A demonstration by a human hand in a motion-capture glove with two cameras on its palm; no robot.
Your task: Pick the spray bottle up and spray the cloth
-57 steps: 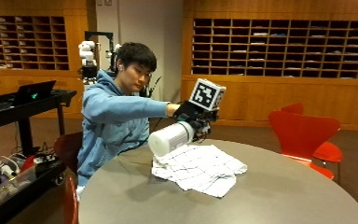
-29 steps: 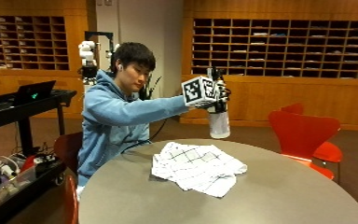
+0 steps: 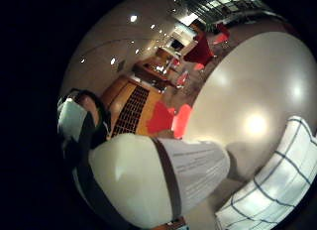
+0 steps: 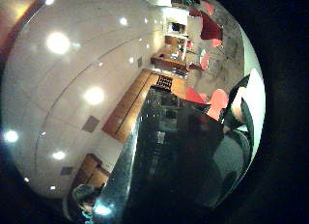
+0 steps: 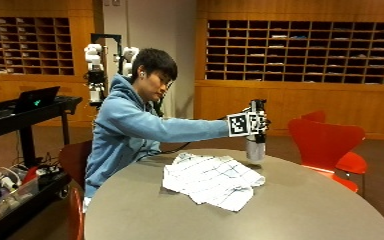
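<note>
While the person in a blue hooded top sits at the round grey table [image 5: 298, 210], the black-gloved right hand [image 5: 258, 122] grips the white plastic spray bottle with a dark trigger head [image 5: 255, 147] by its neck, holding it upright just above the tabletop. At the bottle's eight o'clock, the white checked cloth [image 5: 212, 180] lies crumpled on the table. A red moulded chair [image 5: 325, 145] stands at three o'clock.

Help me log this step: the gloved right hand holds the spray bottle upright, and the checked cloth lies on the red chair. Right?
Not quite. The right hand does hold the spray bottle upright, but the outside view shows the checked cloth lying on the round table, not on the red chair.
</note>
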